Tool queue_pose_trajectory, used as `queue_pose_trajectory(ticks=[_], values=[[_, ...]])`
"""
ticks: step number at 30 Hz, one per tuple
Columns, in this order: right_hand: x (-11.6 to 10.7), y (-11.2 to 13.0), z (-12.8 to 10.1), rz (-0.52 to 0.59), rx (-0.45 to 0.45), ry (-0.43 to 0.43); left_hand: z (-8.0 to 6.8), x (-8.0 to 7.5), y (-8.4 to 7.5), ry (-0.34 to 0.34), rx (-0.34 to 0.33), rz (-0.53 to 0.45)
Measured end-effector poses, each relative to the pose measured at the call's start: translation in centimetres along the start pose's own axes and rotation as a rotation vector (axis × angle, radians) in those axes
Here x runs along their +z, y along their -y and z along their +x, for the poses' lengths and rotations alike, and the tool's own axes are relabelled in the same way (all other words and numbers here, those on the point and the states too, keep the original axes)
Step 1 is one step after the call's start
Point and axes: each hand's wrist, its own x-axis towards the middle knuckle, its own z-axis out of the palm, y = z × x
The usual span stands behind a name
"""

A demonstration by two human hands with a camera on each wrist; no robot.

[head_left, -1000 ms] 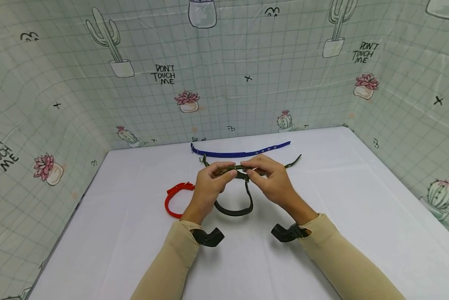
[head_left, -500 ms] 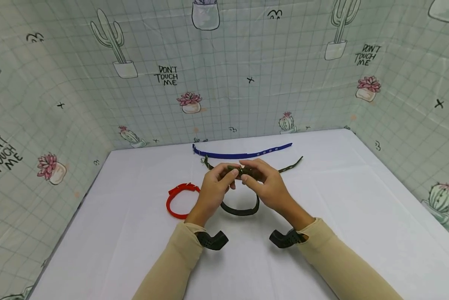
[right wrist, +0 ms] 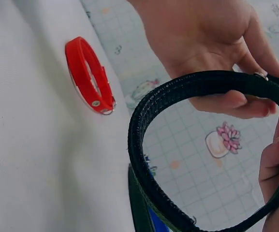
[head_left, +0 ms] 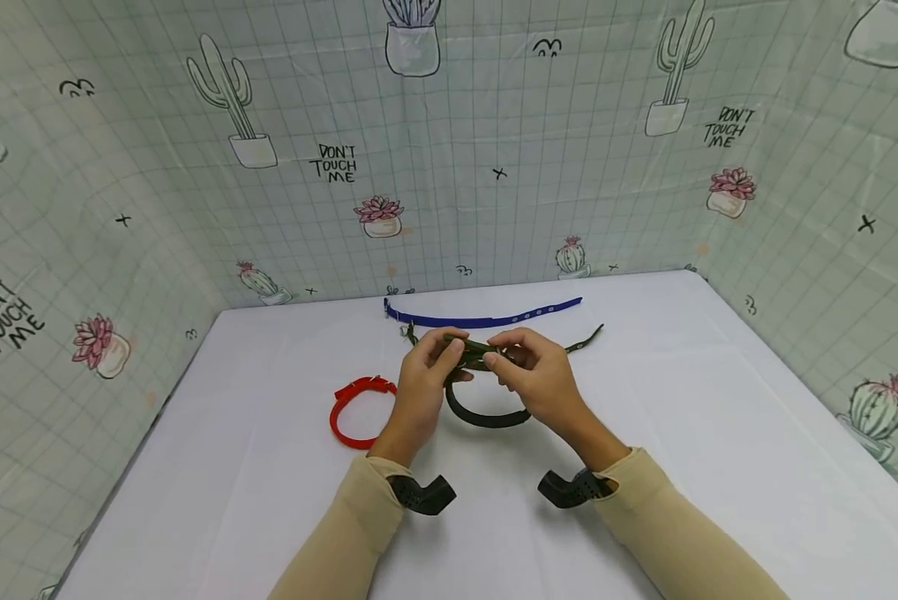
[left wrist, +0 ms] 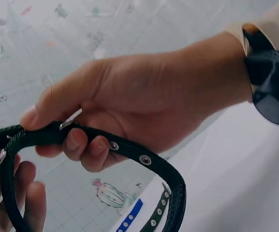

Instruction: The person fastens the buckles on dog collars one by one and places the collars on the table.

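Between my hands is a dark green collar (head_left: 486, 421) bent into a loop, hanging below my fingers in the head view. My left hand (head_left: 422, 375) pinches its strap between thumb and fingers. The left wrist view shows the buckle (left wrist: 67, 123) at those fingertips, and metal eyelets (left wrist: 145, 160) along the strap. My right hand (head_left: 542, 375) pinches the collar at the other side of the buckle area, close to the left fingertips. How far the strap end runs through the buckle is hidden by fingers.
A red collar (head_left: 358, 385), fastened in a ring, stands left of my left hand. Behind my hands a blue collar (head_left: 449, 322) lies stretched out. Another green collar (head_left: 587, 337) lies before it, partly hidden by my hands. A patterned cloth wall (head_left: 449, 208) borders the white table (head_left: 268, 500).
My hands drew together on the strap, then parted slightly. The collar's loop has shifted a little to the right and turned. The other collars have stayed in place.
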Motion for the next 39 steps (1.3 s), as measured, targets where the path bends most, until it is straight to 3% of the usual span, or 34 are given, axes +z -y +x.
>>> queue_pose_trajectory(ticks=[7, 19, 22, 28, 35, 39], values=[[-0.1, -0.2, 0.1, -0.018, -0.004, -0.031, 0.3, 0.0, 0.1, -0.010, -0.015, -0.134], [-0.7, -0.4, 0.2, -0.005, -0.008, 0.028, 0.4, -0.5, -0.3, -0.005, -0.035, -0.209], [-0.7, -0.5, 0.2, -0.021, -0.018, 0.021, 0.3, -0.4, -0.1, 0.000, -0.032, -0.177], [-0.4, -0.2, 0.5, 0.050, 0.000, -0.045, 0.0, 0.5, -0.1, 0.008, 0.015, -0.092], [-0.3, -0.4, 0.3, 0.115, 0.031, -0.058, -0.4, 1.2, 0.2, -0.034, 0.056, 0.141], [-0.2, -0.4, 0.4, 0.135, 0.031, -0.048, -0.5, 1.3, 0.4, -0.043, 0.107, 0.204]])
